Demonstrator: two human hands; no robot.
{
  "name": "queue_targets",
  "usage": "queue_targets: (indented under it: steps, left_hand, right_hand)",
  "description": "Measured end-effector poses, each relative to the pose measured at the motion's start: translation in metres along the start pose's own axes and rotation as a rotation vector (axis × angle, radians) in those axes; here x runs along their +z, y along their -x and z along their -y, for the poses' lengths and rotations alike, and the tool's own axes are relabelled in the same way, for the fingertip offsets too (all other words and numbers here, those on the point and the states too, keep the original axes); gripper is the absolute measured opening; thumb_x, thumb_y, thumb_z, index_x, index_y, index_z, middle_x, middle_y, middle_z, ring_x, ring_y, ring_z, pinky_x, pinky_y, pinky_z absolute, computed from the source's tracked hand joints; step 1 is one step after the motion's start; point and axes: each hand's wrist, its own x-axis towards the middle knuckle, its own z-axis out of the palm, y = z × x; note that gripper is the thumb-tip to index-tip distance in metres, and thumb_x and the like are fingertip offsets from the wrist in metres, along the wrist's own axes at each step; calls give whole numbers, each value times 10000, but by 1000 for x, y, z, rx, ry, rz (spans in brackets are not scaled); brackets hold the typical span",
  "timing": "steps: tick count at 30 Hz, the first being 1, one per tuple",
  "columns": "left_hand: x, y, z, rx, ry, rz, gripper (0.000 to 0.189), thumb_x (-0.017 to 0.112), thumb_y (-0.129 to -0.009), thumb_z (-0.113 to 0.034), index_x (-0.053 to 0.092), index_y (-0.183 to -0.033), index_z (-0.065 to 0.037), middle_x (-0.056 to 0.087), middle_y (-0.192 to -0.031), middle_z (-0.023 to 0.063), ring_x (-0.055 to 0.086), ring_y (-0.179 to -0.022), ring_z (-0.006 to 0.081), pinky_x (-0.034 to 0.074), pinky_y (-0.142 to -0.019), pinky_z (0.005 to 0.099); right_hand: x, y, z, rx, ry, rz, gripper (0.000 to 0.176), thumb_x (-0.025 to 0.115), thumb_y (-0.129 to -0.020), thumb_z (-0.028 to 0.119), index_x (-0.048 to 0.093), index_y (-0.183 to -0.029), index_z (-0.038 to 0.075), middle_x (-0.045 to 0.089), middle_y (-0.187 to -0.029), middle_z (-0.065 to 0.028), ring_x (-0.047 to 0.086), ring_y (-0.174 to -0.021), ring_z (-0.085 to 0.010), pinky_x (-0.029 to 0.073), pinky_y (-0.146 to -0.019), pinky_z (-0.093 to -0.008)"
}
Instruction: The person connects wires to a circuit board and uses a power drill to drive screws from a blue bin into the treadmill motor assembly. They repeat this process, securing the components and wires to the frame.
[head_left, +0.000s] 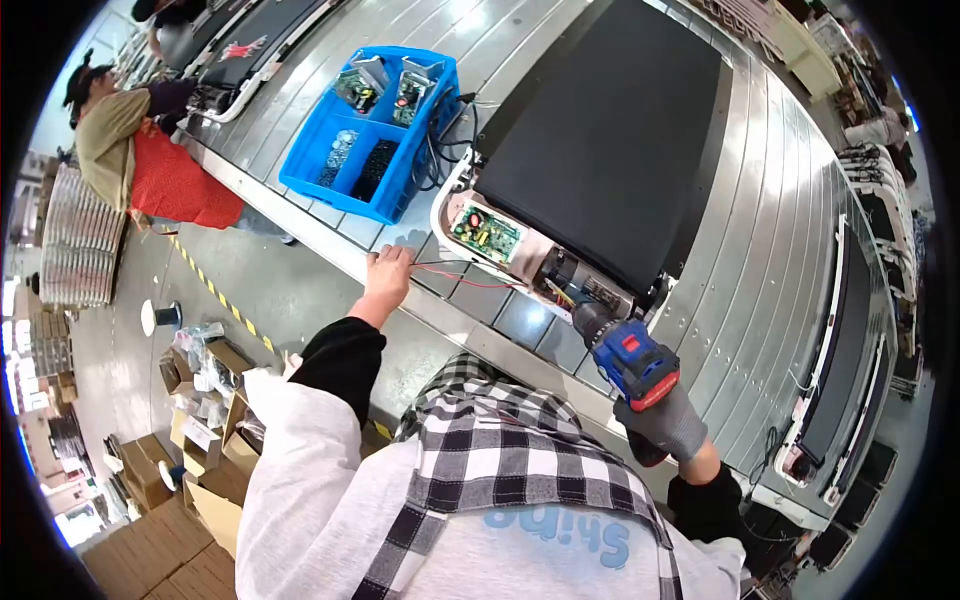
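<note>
Right hand (668, 425) wrapped round drill (634, 362), 4 o'clock. Left hand (389, 275) nearly closed, pinching wires (462, 281), 9 o'clock. Bin (338, 200) at 11.

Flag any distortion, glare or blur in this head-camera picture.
Head view: strong fisheye, black corners, slats of the metal table bowing toward the right; head view: bright glare patches on those slats; head view: power drill and circuit board fairly clear, distant edge details too small to read.
</note>
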Motion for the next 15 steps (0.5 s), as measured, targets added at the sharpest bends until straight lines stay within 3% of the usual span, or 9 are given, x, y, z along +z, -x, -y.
queue_targets:
  steps: [2, 5, 6, 7, 10, 13, 15]
  left_hand:
    - [19, -10, 7, -131, 108, -115, 673, 666, -691, -78, 380, -1291, -184, 437, -1227, 93, 436, -1125, 309, 377, -894, 474]
    - [7, -15, -5, -165, 301, -91, 694, 576, -674, 2, 363, -1315, -155, 421, -1273, 139, 405, -1180, 347, 376, -938, 483]
    - [26, -18, 4, -109, 301, -103, 667, 524, -663, 36, 387, -1296, -125, 425, -1270, 149, 414, -1170, 359, 390, -932, 462]
    - [29, -15, 5, -38, 288, -161, 653, 486, -716, 22, 355, -1328, -163, 460, -1226, 127, 453, -1132, 329, 420, -850, 492]
    - [21, -10, 3, 55, 341, -211, 635, 477, -716, 16, 366, -1321, -139, 457, -1237, 150, 439, -1152, 332, 416, -882, 470]
    - [-8, -11, 5, 112, 471, -163, 622, 545, -658, 14, 425, -1254, -118, 442, -1250, 161, 424, -1170, 343, 375, -938, 473]
    - [-14, -15, 22, 223, 582, -216, 503, 569, -700, -23, 479, -1190, -87, 465, -1211, 160, 458, -1122, 336, 407, -902, 437]
  right_hand:
    - [22, 17, -23, -4, -84, -88, 356, 647, -675, 138, 573, -1010, 43, 593, -932, -143, 575, -880, -284, 469, -784, -351]
    - [35, 21, -16, -3, -100, -80, 303, 644, -650, 118, 586, -939, 49, 582, -880, -116, 568, -848, -295, 468, -750, -373]
    - [32, 14, -2, -190, 244, -105, 273, 637, -639, 100, 589, -904, 53, 587, -864, -109, 573, -812, -298, 471, -705, -377]
    - [38, 11, -2, -77, 26, -88, 270, 638, -639, 97, 590, -900, 53, 589, -856, -107, 576, -799, -295, 473, -696, -373]
    - [59, -26, 3, 83, -254, -54, 268, 646, -647, 92, 589, -906, 51, 599, -856, -94, 590, -795, -252, 474, -687, -363]
    - [84, -94, 37, -41, -339, -84, 352, 629, -665, 28, 540, -1005, 45, 586, -824, -62, 585, -732, -173, 473, -633, -309]
    - [105, -156, 75, -120, -420, -126, 344, 629, -693, 32, 543, -1026, 42, 581, -836, -36, 571, -745, -144, 468, -652, -293]
